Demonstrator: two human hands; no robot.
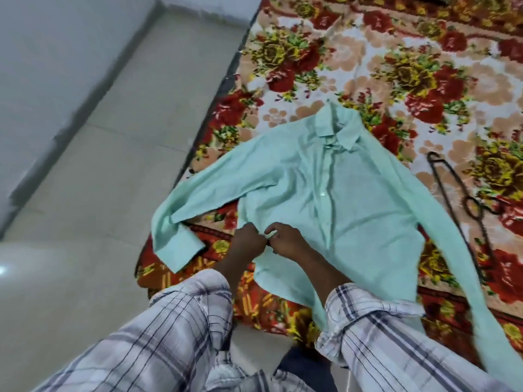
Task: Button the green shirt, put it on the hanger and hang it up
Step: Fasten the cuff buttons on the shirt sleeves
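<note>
home bedroom, floral blanket (368, 66), tiled floor (99, 179)

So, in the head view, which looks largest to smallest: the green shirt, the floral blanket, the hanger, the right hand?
1. floral blanket
2. green shirt
3. hanger and right hand: unsure; hanger longer but thin, hand nearer.

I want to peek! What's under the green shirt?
The flowery blanket lies under the green shirt, showing beside it. The part right beneath, and anything lying there, is covered by the cloth.
</note>
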